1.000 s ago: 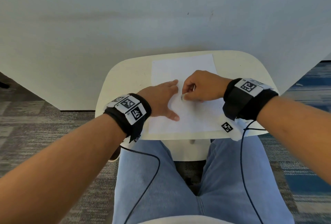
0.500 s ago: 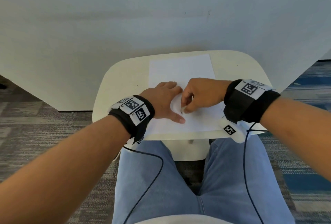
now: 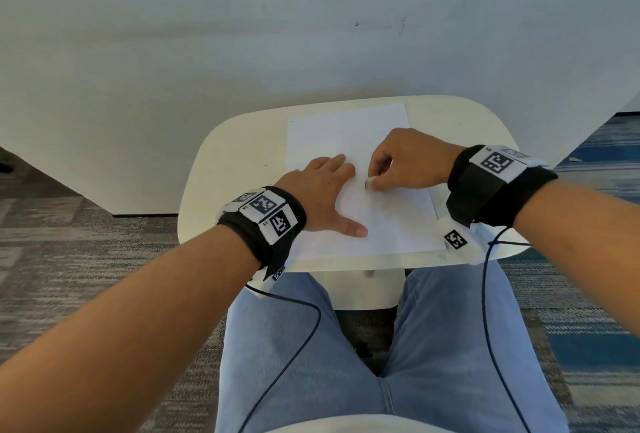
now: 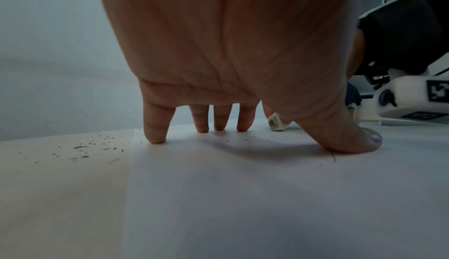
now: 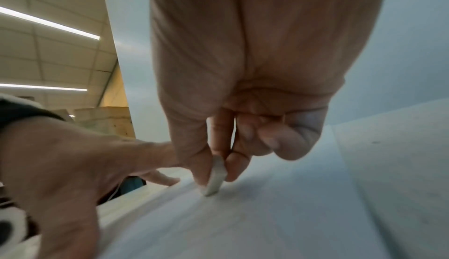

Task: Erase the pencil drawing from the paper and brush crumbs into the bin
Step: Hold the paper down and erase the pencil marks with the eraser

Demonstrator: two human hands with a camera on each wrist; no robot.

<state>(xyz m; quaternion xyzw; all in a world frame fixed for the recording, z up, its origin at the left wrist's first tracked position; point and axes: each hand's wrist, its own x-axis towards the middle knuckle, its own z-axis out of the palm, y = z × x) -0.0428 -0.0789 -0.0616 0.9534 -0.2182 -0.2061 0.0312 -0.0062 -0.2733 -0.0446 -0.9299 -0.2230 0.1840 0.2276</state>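
Plainly mid-erase. Pinches a small pale eraser (image 3: 370,183) between thumb and forefinger of the right hand (image 3: 408,159), grip clamped on it, lower edge set on the paper (image 3: 346,135) about mid-sheet, other fingers curled under and out of the way. Holds it on edge, probably to bear on a narrow line rather than a wide patch. Spreads the left hand (image 3: 323,190) flat just beside, grip apart, fingertips (image 4: 155,138) and thumb pressing the sheet down, palm arched clear. Likely done to stop the paper sliding or creasing under the rubbing. Has the sheet lying lengthwise on the small pale desk (image 3: 235,162), near edge close to the desk's near edge.

Shows, in the left wrist view, dark crumbs (image 4: 82,150) scattered on the bare desk left of the sheet, a few more on the paper by the fingertips, and a faint pencil stroke (image 4: 332,157) just by the thumb. Judged unfinished, then: some drawing left to rub out, sweeping not begun. Cannot make out the rest of the drawing, too faint in the head view.

Finds no bin in any view. Around: a plain wall (image 3: 311,34) right behind the desk, patterned carpet (image 3: 86,242), knees in jeans (image 3: 277,363) at the near edge, black wrist bands (image 3: 266,214) with a trailing cable (image 3: 294,346). Nothing between eraser and paper. Would probably need to shift the left thumb to reach the stroke beside it.
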